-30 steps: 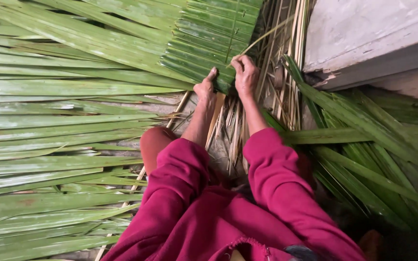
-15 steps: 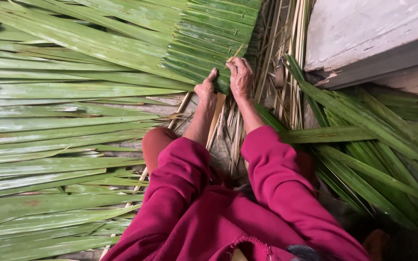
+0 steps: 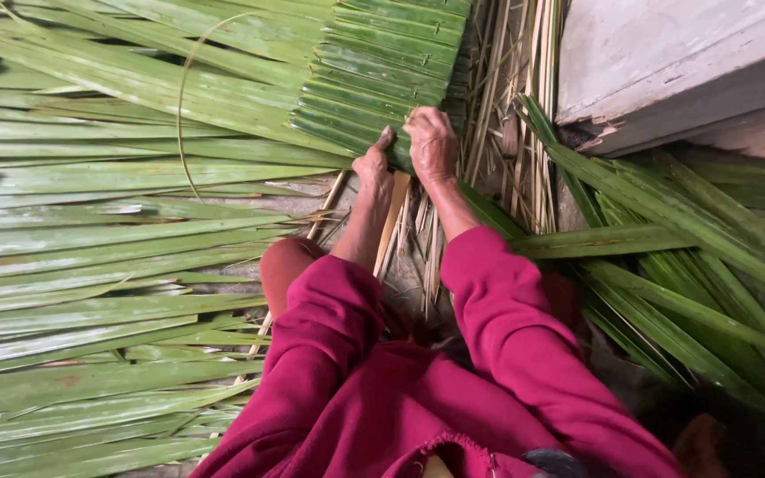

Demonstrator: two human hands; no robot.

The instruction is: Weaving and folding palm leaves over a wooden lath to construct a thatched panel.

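Two hands meet at the near edge of a layered panel of folded green leaves (image 3: 382,75). The left hand (image 3: 374,164) presses flat on the panel's lowest fold, thumb stretched up along it. The right hand (image 3: 433,142), at three o'clock of the left and almost touching it, is curled with its knuckles up; it seems to pinch the panel edge, though what lies under the fingers I cannot tell. A thin pale strand (image 3: 181,115) arcs over the leaves toward ten o'clock of the hands; whether either hand holds its end is hidden.

To do this step well, I judge the left palm should keep the folds pinned so that they stay overlapped evenly while the right works the edge, with any pull kept in line with the folds so the leaf does not split.

Outward, dry pale stalks (image 3: 511,106) lie at one o'clock, long loose leaves (image 3: 108,239) spread at nine, more leaves (image 3: 666,230) at four, and a grey slab (image 3: 666,62) at two.
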